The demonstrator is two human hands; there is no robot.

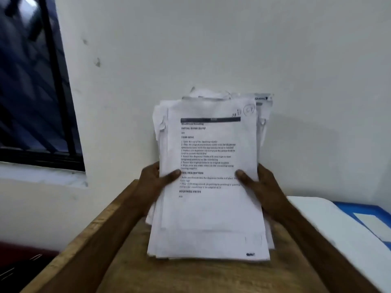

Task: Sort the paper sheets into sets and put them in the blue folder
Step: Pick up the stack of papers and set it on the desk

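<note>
Both hands hold the whole stack; I judge sorting is only beginning.

From my remote seat, the left hand (pixel 156 178) grips the left edge of the paper sheets (pixel 209 208), thumb pressed on the printed top page. The ragged stack is tilted up over the wooden table (pixel 190 275). The right hand (pixel 260 182) clamps the opposite edge the same way. The blue folder (pixel 359 209) lies far right, well apart from the stack. Next, I think one hand must support the stack while the other peels off pages by heading.
</note>
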